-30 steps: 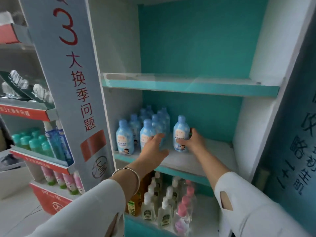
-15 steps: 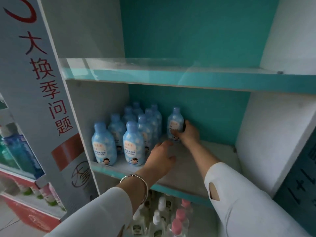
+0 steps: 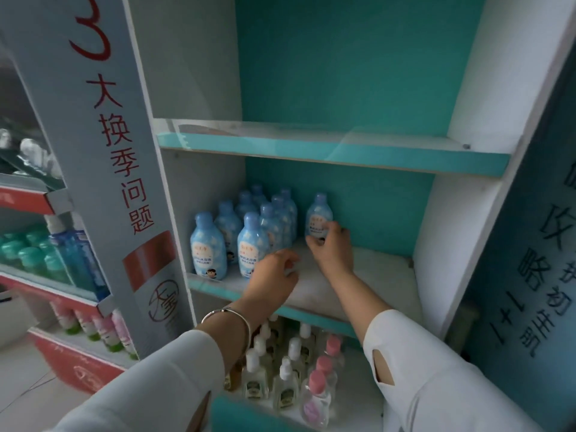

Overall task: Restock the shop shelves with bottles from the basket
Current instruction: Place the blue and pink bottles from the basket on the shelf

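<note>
Slipping lower than before, right hand (image 3: 331, 249) is pinching the upright bottle (image 3: 318, 215) low down, deep on the shelf (image 3: 374, 275), just right of the rows (image 3: 249, 235); left hand (image 3: 274, 272) is hovering nearer the front, loosely curled, empty.

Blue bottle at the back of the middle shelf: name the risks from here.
1. The right hand grips the blue bottle low down; it may tip on release.
2. The left hand hangs beside the front bottle, near the shelf edge; a nudge could knock it off.
</note>
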A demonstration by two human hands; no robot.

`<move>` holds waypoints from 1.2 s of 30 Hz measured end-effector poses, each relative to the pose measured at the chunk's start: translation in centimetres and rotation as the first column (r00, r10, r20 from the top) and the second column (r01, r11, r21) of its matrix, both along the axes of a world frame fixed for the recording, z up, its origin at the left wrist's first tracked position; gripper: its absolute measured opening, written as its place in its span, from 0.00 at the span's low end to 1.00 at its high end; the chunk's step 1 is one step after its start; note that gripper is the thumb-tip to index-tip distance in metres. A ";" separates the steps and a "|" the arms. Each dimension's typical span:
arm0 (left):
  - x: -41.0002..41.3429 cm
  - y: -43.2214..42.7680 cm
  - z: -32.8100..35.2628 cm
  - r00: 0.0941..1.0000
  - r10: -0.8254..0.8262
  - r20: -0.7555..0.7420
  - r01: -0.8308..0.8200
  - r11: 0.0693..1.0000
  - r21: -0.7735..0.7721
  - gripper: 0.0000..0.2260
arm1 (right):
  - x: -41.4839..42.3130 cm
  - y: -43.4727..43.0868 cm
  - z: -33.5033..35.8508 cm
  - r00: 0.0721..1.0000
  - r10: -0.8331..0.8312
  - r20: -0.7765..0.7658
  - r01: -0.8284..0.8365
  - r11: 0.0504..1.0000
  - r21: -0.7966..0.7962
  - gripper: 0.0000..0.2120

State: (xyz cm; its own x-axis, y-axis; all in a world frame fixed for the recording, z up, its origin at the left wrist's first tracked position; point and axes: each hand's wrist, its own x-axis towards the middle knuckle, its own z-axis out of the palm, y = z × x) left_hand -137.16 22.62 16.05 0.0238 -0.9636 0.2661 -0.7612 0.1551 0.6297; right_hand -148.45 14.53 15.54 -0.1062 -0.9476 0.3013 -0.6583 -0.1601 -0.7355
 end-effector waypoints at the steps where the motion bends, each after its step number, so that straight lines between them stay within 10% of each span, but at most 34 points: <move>1: 0.6 1.0 0.0 1.000 0.013 -0.011 -0.013 1.000 -0.008 0.14 | 0.6 1.2 0.1 0.999 0.053 0.000 -0.053 0.998 -0.022 0.17; 13: 14.9 14.3 -5.3 0.961 0.260 0.098 -0.272 0.953 0.136 0.06 | 11.0 13.1 -4.9 0.735 0.637 -0.233 -0.612 0.771 0.177 0.09; 26: 30.4 22.1 -16.4 0.922 0.261 0.288 -0.380 0.759 0.528 0.09 | 25.2 17.5 -16.7 0.077 0.926 -0.371 -0.590 0.342 0.731 0.14; 36: 36.6 22.0 -22.5 0.899 0.051 0.434 -0.366 0.630 0.685 0.12 | 33.3 17.3 -24.0 -0.038 0.918 -0.395 -0.584 0.300 0.754 0.16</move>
State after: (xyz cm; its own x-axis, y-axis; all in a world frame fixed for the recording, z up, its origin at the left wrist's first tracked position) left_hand -100.56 44.62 -6.41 0.3107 -0.8121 -0.4939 -0.8917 -0.4289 0.1444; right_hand -115.13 31.82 -8.48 0.8019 -0.3041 -0.5143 -0.4781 -0.8429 -0.2470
